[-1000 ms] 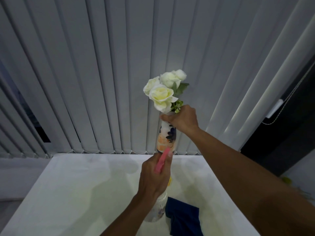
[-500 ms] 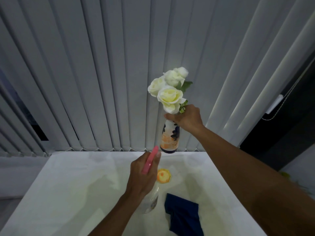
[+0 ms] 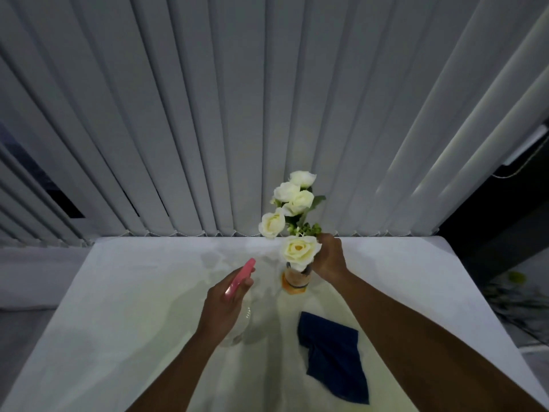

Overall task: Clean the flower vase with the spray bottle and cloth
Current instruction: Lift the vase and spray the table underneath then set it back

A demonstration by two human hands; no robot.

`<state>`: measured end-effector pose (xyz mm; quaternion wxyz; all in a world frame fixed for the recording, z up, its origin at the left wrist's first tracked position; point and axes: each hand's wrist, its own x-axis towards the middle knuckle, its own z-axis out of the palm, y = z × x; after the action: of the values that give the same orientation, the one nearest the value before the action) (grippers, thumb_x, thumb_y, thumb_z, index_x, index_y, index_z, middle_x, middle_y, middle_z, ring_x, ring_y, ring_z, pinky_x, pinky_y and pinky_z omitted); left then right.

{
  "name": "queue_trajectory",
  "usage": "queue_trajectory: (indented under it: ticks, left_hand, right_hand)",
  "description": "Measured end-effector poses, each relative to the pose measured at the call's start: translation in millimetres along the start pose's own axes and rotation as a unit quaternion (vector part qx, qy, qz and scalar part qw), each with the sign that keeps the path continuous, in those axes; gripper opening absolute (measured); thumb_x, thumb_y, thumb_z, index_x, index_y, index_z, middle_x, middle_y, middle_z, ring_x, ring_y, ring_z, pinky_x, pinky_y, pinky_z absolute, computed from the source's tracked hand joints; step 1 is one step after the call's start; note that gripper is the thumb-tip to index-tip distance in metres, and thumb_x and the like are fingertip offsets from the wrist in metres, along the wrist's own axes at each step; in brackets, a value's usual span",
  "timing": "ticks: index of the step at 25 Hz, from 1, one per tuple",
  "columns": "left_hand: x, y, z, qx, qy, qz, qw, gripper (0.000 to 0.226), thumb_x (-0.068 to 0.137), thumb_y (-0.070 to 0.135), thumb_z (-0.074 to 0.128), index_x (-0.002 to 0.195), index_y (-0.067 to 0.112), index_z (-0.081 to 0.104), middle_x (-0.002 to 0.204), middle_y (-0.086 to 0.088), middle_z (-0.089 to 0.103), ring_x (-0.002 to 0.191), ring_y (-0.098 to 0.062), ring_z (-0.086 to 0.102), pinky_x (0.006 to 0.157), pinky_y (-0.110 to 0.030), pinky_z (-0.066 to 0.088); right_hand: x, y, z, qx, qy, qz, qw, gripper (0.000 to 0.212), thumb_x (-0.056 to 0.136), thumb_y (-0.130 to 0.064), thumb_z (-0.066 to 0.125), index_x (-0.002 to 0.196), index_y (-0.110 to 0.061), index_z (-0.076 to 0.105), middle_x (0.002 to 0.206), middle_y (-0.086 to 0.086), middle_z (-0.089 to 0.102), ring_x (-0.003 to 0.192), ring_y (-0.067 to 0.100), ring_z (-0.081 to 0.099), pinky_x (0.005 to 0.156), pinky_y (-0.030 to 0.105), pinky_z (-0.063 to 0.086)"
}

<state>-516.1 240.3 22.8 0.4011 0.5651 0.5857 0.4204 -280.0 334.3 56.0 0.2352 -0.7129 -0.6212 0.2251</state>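
Observation:
A painted vase (image 3: 297, 281) with orange and dark patterns stands on the white table (image 3: 133, 292), holding several white roses (image 3: 297, 203). My right hand (image 3: 329, 260) grips the vase at its neck, just under the blooms. My left hand (image 3: 222, 307) holds a clear spray bottle (image 3: 242, 322) with a pink trigger head (image 3: 239, 279), left of the vase and apart from it. A dark blue cloth (image 3: 332, 352) lies crumpled on the table, in front of the vase.
Grey vertical blinds (image 3: 208, 114) hang right behind the table's far edge. The table's right edge drops to a dark floor area with green stems (image 3: 517, 292).
The vase has come down from mid-air and now rests on the table. My left hand with the spray bottle has drawn back to the left, away from the vase.

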Motion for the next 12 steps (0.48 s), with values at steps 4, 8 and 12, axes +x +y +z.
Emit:
queue_trajectory:
  ticks: [4,8,12]
  left_hand:
    - [-3,-22,4,-0.001,0.010,-0.029,1.000,0.054,0.078,0.085,0.046,0.123,0.059,0.062,0.123,0.018,0.074,0.110,0.009,0.067,0.096,-0.017,0.048]
    - [-12,-37,12,-0.020,0.032,-0.035,0.999,0.068,0.082,0.078,0.051,0.135,0.037,0.064,0.127,0.009,0.074,0.111,0.000,0.070,0.100,-0.027,0.052]
    - [-19,-40,19,-0.063,0.071,-0.045,0.995,0.035,0.095,0.036,0.067,0.129,0.037,0.063,0.121,0.000,0.076,0.111,-0.005,0.071,0.097,-0.018,0.053]
  right_hand:
    - [-2,3,16,0.022,0.016,0.041,0.999,0.010,0.084,-0.015,0.071,0.084,-0.005,0.072,0.090,0.016,0.075,0.089,0.032,0.069,0.075,0.041,0.057]
    - [-3,2,18,0.004,0.025,0.023,0.999,0.011,0.086,-0.013,0.068,0.083,-0.003,0.072,0.090,0.017,0.074,0.087,0.034,0.067,0.073,0.037,0.053]
    - [-12,3,21,-0.056,0.010,0.003,0.998,0.010,0.083,-0.014,0.067,0.078,-0.005,0.069,0.087,0.014,0.074,0.086,0.035,0.065,0.074,0.035,0.048]
